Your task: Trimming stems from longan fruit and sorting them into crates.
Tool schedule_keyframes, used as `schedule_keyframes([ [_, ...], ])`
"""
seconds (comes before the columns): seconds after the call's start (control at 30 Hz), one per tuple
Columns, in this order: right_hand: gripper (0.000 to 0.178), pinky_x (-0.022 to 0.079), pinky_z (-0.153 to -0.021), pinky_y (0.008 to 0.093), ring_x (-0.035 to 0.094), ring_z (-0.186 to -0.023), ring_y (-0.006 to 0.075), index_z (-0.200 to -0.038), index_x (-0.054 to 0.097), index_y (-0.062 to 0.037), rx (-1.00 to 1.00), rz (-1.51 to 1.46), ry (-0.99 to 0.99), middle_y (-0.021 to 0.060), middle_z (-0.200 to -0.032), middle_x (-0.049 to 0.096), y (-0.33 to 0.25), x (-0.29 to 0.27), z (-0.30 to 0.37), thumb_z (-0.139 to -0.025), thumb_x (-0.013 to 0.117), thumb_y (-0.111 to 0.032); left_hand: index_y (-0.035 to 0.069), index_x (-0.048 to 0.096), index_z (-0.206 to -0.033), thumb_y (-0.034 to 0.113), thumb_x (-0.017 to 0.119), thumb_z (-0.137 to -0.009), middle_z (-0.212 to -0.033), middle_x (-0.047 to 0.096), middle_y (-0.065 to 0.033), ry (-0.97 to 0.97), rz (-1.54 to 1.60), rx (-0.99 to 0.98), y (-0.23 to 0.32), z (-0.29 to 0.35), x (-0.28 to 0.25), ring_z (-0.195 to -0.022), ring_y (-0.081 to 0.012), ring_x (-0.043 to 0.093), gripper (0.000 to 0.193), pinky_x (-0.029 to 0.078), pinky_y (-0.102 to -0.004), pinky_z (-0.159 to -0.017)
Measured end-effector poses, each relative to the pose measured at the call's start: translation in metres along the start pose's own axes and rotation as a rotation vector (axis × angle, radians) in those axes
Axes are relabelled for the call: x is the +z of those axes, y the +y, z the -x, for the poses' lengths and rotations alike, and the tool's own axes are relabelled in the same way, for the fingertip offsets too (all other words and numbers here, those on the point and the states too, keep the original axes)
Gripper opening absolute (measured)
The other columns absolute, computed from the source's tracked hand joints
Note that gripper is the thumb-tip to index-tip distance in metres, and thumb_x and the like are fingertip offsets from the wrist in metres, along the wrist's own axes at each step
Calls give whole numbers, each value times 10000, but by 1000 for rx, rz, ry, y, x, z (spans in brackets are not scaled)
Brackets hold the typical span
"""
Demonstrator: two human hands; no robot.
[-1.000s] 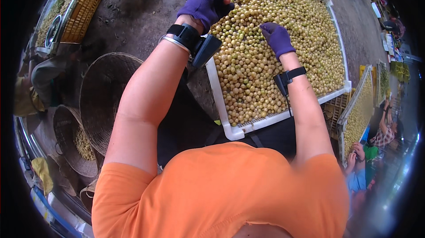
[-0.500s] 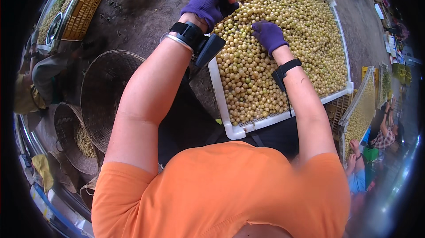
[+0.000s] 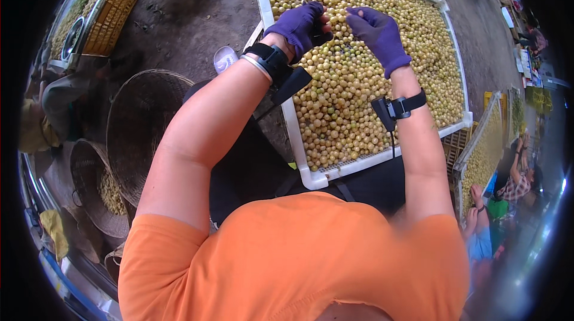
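A white-framed mesh tray [image 3: 289, 122] lies before me, filled with small round yellow-green fruits [image 3: 344, 97]. Over its far left part is my left hand [image 3: 301, 27], in a purple glove with bare fingertips. Its fingers are curled inward, and whatever they hold is hidden. Facing it across a small gap, my right hand [image 3: 380, 37] wears a matching glove and is raised above the fruits. Thumb and forefinger come together in a pinch there; anything between them is too small to make out. Black straps with small dark devices circle both wrists.
Woven baskets [image 3: 139, 112] stand at left, one holding fruits. A pale plastic cup-like thing [image 3: 225, 59] lies beside my left forearm. An orange crate [image 3: 111, 17] under another tray is at far left. On the right, people work beside another fruit-filled tray [image 3: 482, 156].
My right hand has lifted off the fruits and come up opposite my left hand. The left has shifted slightly nearer and to the right. The pale cup-like thing now shows beside my left forearm.
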State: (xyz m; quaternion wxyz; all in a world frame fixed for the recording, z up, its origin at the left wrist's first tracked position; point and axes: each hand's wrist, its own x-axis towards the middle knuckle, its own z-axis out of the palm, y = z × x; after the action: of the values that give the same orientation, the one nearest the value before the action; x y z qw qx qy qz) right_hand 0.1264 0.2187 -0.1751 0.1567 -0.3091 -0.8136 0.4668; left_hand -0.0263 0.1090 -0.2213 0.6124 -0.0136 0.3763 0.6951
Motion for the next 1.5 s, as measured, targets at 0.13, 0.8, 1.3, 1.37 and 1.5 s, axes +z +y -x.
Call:
schedule_keyframes([
  [0.13,261,492,-712,210,613,-807,86,-1035,670,11,15,-272,-134,60,-904,688,-8,-2,5,-882,637,-198,34,562,-1042,190,570,-920,-929,600,-114,-163,198,-222,-8,-1,4,-870,-259,600,198,528,-431,-847],
  [0.8,218,497,-788,438,630,-889,340,-970,654,-115,-65,988,-129,150,-940,661,99,30,-12,-806,640,-257,4,546,-1039,203,589,-917,-920,611,-110,-42,123,4,12,15,11,-836,-227,618,237,556,-362,-755],
  [1.3,210,530,-713,348,665,-788,264,-1002,676,-80,-76,629,-37,143,-897,688,57,15,-13,-842,604,-194,21,551,-1024,200,613,-895,-879,595,-92,-13,116,3,6,4,3,-810,-228,608,230,549,-363,-738],
  [1.37,217,537,-675,323,665,-750,179,-1006,677,-55,-56,183,61,99,-845,697,34,17,-3,-877,588,-205,28,549,-1031,198,612,-890,-881,594,-91,9,99,-21,0,-2,0,-821,-236,606,230,544,-373,-748],
  [1.5,272,501,-651,230,622,-769,84,-1069,667,-21,116,-330,-22,37,-843,687,6,21,7,-867,647,-202,18,522,-1046,153,593,-887,-937,610,-105,-381,-271,128,-15,-14,-12,-888,-206,607,221,526,-322,-799],
])
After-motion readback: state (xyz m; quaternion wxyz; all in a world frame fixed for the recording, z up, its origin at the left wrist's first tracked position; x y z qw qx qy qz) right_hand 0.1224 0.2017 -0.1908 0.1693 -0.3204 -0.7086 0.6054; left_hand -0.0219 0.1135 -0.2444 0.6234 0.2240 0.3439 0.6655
